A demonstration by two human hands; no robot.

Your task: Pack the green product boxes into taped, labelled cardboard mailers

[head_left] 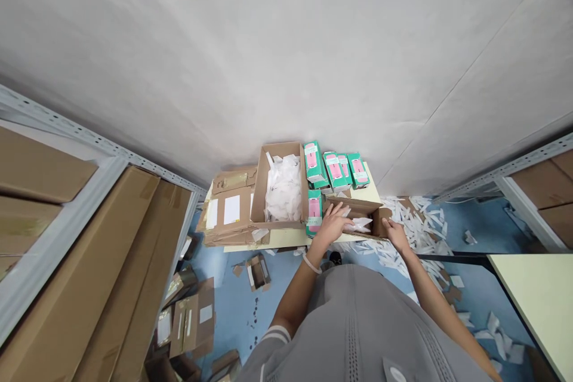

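Observation:
A small open cardboard carton lies at the right end of the table, with white packets inside it. My left hand reaches over the carton's left end, fingers stretched out and spread, close to a bit of white packet. Whether its fingertips press on that packet is hard to make out. At the other end, my right hand is closed on the carton's right flap. Several green and pink boxes stand just behind the carton. One more green box is left of my left hand.
A larger carton full of white packets stands mid-table, beside flattened cardboard. White packets litter the blue floor at right. Opened cartons lie on the floor at left. Shelves of boxes flank both sides; a wall stands behind.

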